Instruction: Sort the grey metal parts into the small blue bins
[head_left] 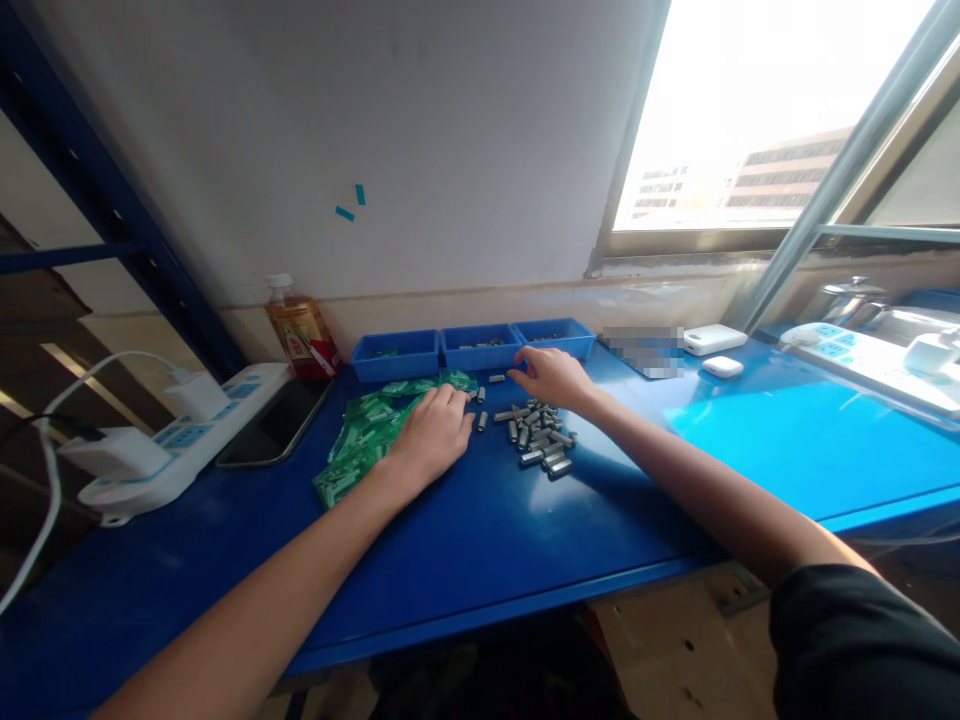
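My left hand (433, 430) rests over the right side of a heap of green plastic packets (367, 440), its fingers bent and close together. Whatever is under those fingertips is hidden. Small metal cylinders (482, 421) lie just off its fingertips. Above a pile of the same metal cylinders (541, 438) hovers my right hand (553, 377), thumb and forefinger slightly apart with nothing visible between them. One single cylinder (496, 378) lies left of its thumb. Behind both hands, three blue trays (397, 372) stand in a row, holding small parts.
On the left are a phone (277, 425), a power strip (187, 435) with plugged-in chargers and a drink bottle (300, 330). To the right lie a white box-like device (714, 340), a small white case (723, 367) and another power strip (870, 360). A wall closes off the back.
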